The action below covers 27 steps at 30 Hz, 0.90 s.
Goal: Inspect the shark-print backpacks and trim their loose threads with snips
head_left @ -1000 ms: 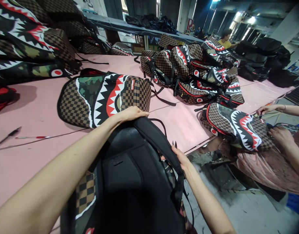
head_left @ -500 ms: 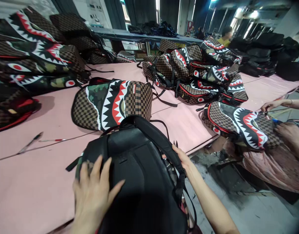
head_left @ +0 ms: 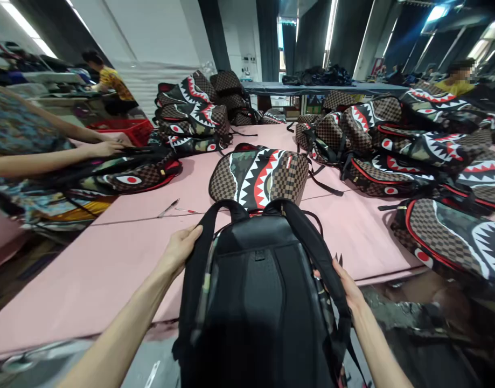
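Observation:
A black-backed backpack (head_left: pixel 251 280) stands in front of me at the table's near edge, its padded back panel facing me. My left hand (head_left: pixel 182 247) is closed on its left shoulder strap (head_left: pixel 202 242), with the fingertips at the strap's outer edge. On the other side, my right hand (head_left: pixel 349 288) grips the right shoulder strap (head_left: pixel 314 248); most of its fingers are hidden behind the strap. Just beyond lies a brown checkered backpack (head_left: pixel 218 180) with a camouflage and shark-teeth print, touching or nearly touching the one I hold.
Shark-print backpacks are piled at back left (head_left: pixel 209 116) and right (head_left: pixel 364 124) on the pink table (head_left: pixel 121 248). A pen (head_left: pixel 168 208) lies left of centre. At left, a co-worker's hands (head_left: pixel 112 144) handle another backpack (head_left: pixel 126 175), near a red crate (head_left: pixel 130 129).
My left hand has gone from lying spread on the back panel to gripping the left strap, which now stands up. My right hand stays on its strap. The view has turned left.

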Motion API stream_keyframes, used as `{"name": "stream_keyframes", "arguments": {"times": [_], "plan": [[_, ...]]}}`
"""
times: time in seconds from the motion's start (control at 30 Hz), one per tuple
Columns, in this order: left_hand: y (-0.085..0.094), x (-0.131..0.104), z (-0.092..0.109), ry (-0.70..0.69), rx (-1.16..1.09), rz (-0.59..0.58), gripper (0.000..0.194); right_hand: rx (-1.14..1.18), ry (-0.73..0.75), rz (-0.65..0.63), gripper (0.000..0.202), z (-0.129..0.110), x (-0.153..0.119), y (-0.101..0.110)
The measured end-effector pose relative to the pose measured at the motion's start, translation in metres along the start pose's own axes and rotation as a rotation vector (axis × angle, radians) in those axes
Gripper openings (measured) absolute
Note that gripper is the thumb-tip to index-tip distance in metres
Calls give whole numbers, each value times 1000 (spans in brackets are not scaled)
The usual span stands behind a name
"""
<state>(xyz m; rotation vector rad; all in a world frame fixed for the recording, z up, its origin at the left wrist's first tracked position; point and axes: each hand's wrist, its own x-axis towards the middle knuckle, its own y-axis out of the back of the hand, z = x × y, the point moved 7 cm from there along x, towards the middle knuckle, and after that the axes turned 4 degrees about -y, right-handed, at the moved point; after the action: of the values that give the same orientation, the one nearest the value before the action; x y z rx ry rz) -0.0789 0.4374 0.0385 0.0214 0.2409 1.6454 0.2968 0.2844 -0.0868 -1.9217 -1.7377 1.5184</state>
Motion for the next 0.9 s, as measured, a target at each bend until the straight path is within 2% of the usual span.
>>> {"name": "stream_keyframes", "arguments": {"times": [0.1,0.2,0.33,0.53,0.6,0.73,0.83,0.9], "plan": [[-1,5,-23,122,-285,-21,13,-11,-26,4,40,0,1,2],[3,8,-38,202,-446,-50,10,-6,-30,50,37,-1,1,7],[0,14,-52,289,-577,-121,25,-4,-68,34,34,-1,0,7],[-16,16,-60,319,-767,-285,40,-64,-63,27,33,-7,-3,2],[-16,16,-61,308,-766,-319,41,-95,-60,38,35,-8,-4,0],[-7,21,-59,164,-528,-298,36,-176,-33,124,37,-10,-8,0],[-1,26,-55,77,-395,-238,33,-276,96,245,38,-17,-13,7],[3,28,-52,13,-337,-177,30,-394,226,382,39,-27,-20,17]]}}
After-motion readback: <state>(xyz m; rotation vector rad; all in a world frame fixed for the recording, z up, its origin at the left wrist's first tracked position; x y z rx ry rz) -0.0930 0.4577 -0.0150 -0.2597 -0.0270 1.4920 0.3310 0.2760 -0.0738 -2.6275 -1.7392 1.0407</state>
